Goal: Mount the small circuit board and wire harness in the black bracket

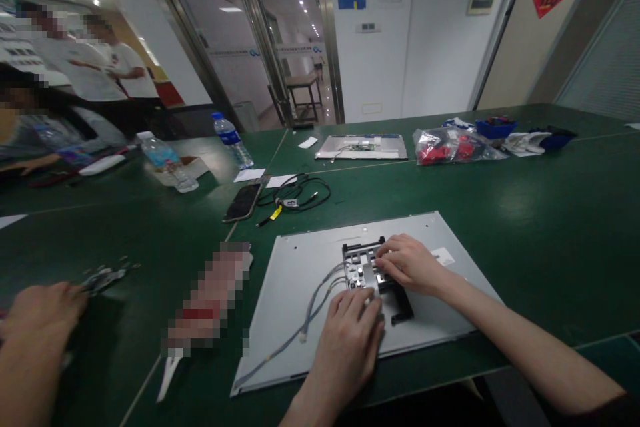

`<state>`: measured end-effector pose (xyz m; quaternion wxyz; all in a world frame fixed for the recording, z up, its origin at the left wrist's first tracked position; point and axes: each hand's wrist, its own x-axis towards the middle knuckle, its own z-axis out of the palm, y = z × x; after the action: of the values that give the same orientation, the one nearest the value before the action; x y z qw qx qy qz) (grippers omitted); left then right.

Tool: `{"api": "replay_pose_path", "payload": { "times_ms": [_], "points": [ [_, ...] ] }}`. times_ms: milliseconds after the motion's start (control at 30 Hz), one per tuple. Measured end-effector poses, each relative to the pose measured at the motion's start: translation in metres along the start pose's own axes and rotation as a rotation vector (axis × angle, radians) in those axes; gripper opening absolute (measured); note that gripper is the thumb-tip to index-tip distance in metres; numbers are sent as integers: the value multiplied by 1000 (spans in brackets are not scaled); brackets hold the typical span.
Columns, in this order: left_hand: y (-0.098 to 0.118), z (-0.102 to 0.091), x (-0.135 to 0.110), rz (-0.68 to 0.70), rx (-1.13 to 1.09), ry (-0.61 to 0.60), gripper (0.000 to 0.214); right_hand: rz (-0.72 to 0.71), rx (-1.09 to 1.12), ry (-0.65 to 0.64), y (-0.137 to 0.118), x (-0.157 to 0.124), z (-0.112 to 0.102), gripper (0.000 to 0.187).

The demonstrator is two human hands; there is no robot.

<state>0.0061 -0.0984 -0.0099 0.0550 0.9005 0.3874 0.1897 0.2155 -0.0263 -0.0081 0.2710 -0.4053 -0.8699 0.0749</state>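
A grey metal panel (310, 260) lies flat on the green table (525, 227) in front of me. In its middle sits a small circuit board in a black bracket (361, 263), with grey cables (315, 300) running off to the left. My left hand (350, 340) rests on the near side of the board, fingers curled down onto it. My right hand (407, 263) lies over the board's far right part, fingers bent and pressing on it. I cannot make out anything held in either hand.
Another person's hand (43, 310) rests at the left edge near small metal parts (103, 277). A phone (243, 202), a black cable coil (297, 197), two water bottles (167, 161), a second panel (363, 147) and a bag of red parts (450, 145) lie farther back. People stand far left.
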Motion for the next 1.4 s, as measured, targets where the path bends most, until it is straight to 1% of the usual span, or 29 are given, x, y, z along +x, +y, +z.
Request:
{"api": "replay_pose_path", "payload": {
  "times_ms": [133,200,367,533,633,933,1167,1400],
  "points": [
    [-1,2,0,-9,25,18,31,31,18,57,0,1,-2,26],
    [-2,3,0,-23,42,28,32,8,43,56,-1,1,-2,21],
    [-3,5,0,-32,66,52,33,-112,105,-34,-4,0,-2,15],
    [-3,5,1,-1,75,74,31,-153,103,-119,-2,-1,3,17],
    [-3,5,1,10,74,76,29,-176,115,-139,-1,0,5,20],
    [-1,3,2,25,83,53,24,-137,75,-136,0,-2,7,19],
    [-2,5,1,17,95,41,27,-127,85,-148,-3,-3,4,32],
    [-1,3,1,28,71,35,23,-96,77,-157,-5,-2,8,33]
  ]
}}
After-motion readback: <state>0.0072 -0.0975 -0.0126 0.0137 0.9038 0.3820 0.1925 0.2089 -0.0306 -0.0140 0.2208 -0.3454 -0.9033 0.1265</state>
